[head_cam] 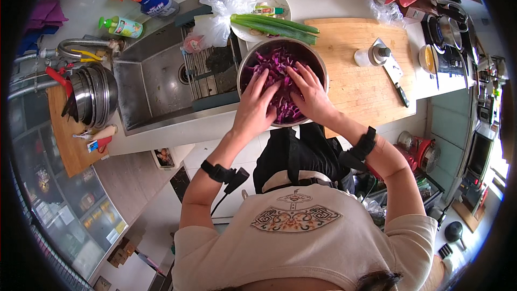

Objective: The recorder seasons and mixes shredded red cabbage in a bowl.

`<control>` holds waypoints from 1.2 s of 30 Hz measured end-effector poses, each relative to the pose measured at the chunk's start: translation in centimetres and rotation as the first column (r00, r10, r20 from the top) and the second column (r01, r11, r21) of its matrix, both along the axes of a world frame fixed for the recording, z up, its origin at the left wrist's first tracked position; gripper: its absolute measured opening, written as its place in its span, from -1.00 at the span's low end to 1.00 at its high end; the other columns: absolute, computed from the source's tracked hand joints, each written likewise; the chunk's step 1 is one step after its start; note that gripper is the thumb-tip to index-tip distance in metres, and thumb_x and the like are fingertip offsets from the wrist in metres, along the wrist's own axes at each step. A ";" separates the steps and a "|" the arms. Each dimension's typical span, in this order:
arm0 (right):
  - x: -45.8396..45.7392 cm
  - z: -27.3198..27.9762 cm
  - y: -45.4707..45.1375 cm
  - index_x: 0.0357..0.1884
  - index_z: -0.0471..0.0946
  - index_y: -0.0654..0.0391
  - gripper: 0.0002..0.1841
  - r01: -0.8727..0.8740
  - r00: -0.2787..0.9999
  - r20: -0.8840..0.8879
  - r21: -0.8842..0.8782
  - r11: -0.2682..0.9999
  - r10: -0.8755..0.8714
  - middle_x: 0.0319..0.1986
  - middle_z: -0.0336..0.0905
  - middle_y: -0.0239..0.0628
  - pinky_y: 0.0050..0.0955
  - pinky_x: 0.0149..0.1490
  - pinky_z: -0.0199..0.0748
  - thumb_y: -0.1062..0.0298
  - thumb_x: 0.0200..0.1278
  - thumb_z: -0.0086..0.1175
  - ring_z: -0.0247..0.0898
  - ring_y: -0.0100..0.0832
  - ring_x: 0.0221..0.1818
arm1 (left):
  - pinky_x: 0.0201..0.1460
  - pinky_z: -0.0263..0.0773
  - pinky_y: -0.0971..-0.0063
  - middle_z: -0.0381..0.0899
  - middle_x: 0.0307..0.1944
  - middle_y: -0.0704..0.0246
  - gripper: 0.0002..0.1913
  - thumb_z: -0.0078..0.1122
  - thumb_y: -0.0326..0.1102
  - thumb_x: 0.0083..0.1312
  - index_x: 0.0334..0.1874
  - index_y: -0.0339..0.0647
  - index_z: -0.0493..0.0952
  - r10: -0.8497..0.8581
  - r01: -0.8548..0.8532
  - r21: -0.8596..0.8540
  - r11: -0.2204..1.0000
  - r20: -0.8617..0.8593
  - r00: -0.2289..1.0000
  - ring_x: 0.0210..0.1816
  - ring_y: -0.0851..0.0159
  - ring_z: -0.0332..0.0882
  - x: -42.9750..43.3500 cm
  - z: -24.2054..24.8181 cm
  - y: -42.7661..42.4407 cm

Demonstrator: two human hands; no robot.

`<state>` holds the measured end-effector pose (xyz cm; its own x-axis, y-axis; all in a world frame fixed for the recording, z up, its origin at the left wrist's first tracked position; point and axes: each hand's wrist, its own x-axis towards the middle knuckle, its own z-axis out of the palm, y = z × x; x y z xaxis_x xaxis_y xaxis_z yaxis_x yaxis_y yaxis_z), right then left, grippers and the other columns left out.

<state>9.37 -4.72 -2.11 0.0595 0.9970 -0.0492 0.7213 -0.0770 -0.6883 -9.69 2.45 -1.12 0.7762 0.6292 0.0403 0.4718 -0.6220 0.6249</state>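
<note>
A round metal bowl [323, 64] of shredded purple cabbage [282, 101] stands on the counter in front of me, between the sink and a cutting board. Inside its rim, my left hand [256, 101] rests on the shreds at the left, fingers and thumb apart. My right hand [313, 93] lies opposite it, fingers spread and fingertips touching the cabbage. Neither hand visibly grips a clump. Behind the bowl, long green scallion stalks [278, 24] lie across a white plate [285, 4].
The wooden cutting board [343, 101] bears a cleaver [394, 68] and a capped bottle [365, 57]. At left are a steel sink [165, 89] with a drying rack [206, 89], stacked metal bowls [95, 97] and a spray bottle [155, 4]. A plastic bag [224, 8] sits behind.
</note>
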 end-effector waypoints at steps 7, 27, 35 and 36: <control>2.4 -1.0 0.7 0.26 0.31 0.26 -0.38 -0.040 0.998 -0.044 -0.059 0.997 0.037 0.27 0.23 0.15 -0.14 0.41 0.04 -0.06 0.39 -0.08 0.07 0.14 0.36 | 0.32 0.15 -0.10 -0.22 0.47 -0.03 0.10 0.56 -0.19 -0.21 0.46 0.07 0.08 0.085 -0.070 0.092 0.993 -0.170 0.982 0.40 -0.28 -0.02 0.9 0.9 -2.8; 1.1 3.0 3.3 0.17 0.41 0.02 -0.51 0.217 0.069 -0.449 -0.865 0.453 -0.891 -0.08 0.57 -0.26 -0.33 -0.05 0.43 -0.09 0.37 -0.10 0.49 -0.31 -0.12 | 0.21 0.34 0.15 0.47 -0.01 -0.29 -0.33 0.04 0.01 0.33 0.13 -0.65 0.28 0.292 -0.365 -0.382 0.849 -0.238 0.927 0.09 -0.20 0.47 3.3 -3.2 5.4; 1.6 -5.1 5.0 0.25 0.35 0.09 -0.25 0.162 0.151 -0.368 -0.906 0.390 -0.918 0.06 0.51 -0.16 -0.13 0.13 0.44 -0.35 0.27 -0.20 0.48 -0.21 0.04 | 0.24 0.33 0.30 0.52 -0.01 -0.21 -0.14 -0.20 0.37 0.29 0.13 -0.49 0.44 0.194 -0.335 -0.458 0.823 -0.328 0.924 0.13 -0.12 0.48 5.4 -6.9 8.3; 1.8 -6.5 4.7 0.26 0.34 0.11 -0.20 0.210 0.276 -0.301 -0.908 0.363 -0.913 0.09 0.50 -0.15 -0.15 0.13 0.42 -0.39 0.22 -0.18 0.48 -0.21 0.04 | 0.24 0.32 0.34 0.53 0.09 -0.03 -0.23 -0.08 0.31 0.28 0.20 -0.34 0.43 0.148 -0.354 -0.543 0.761 -0.386 0.911 0.17 0.03 0.48 6.3 -5.4 8.4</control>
<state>11.16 0.01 -8.61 0.1796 0.2980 -0.9375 -0.4629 -0.8153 -0.3479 -3.41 10.86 -6.50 0.4928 0.6192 -0.6114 0.7832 -0.0096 0.6217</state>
